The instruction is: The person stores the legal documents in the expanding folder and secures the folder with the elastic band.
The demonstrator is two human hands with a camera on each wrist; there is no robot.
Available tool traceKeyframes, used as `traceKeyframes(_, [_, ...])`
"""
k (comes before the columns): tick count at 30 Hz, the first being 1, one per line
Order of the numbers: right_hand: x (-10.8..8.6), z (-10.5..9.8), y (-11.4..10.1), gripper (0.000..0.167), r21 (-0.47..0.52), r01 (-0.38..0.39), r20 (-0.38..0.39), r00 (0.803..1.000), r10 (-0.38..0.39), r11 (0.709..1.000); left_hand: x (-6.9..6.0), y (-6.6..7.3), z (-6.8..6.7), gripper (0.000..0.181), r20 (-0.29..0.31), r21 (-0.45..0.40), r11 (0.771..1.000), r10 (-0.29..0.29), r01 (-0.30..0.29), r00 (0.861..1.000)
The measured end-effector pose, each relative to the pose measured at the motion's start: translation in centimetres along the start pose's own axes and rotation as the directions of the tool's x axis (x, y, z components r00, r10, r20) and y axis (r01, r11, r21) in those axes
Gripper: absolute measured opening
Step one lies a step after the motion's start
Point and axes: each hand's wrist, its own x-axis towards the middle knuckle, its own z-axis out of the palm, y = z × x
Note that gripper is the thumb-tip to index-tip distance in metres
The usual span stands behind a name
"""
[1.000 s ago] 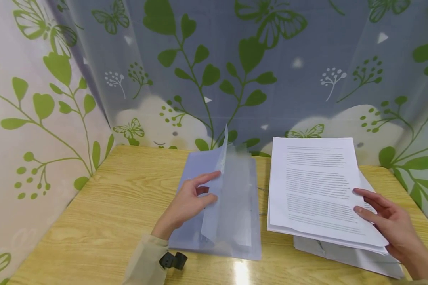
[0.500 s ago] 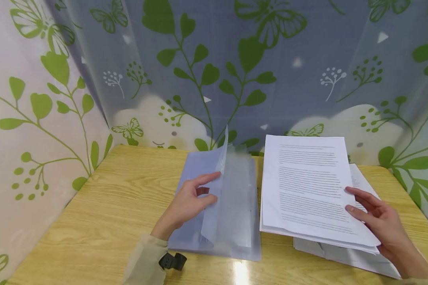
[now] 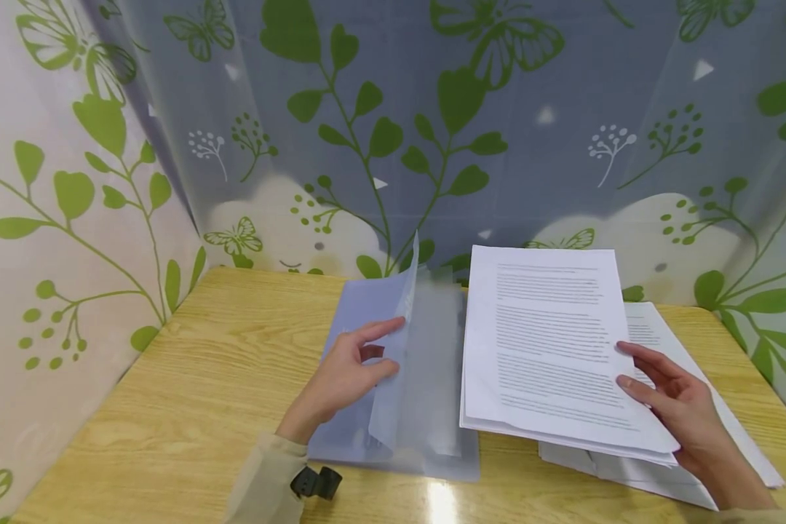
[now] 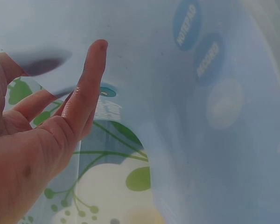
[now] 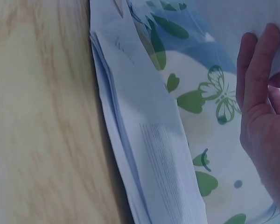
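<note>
A translucent blue plastic folder lies on the table, its front cover raised upright and clear inner sleeves showing to the right. With index finger and thumb fairly straight, my left hand rests against the raised cover. Close by in the left wrist view, the cover shows printed "NOTEPAD" and "RECORD" labels. My right hand grips a stack of printed sheets by its right edge, thumb on top. The stack is held above the table, its left edge overlapping the folder's right side.
More printed papers lie beneath and right of the held stack on the wooden table. A patterned curtain hangs behind the table and at its sides. A black band sits at the left sleeve.
My right hand has carried the stack of sheets leftward towards the folder, uncovering more of the papers beneath. The left hand and the raised cover have stayed almost still.
</note>
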Motion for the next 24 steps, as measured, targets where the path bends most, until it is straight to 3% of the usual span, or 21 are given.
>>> traceKeyframes(4, [0.1,0.8,0.0,0.05,0.001,0.024,0.006,1.0,-0.024,1.0,0.0,0.1,0.0,0.063,-0.006,-0.002,1.0,0.002,-0.002,1.0])
traceKeyframes(24, [0.2,3.7,0.5,0.051,0.031,0.003,0.043,0.999,-0.004,1.0,-0.1,0.0,0.0,0.063,-0.006,0.015,1.0,0.007,-0.007,1.0])
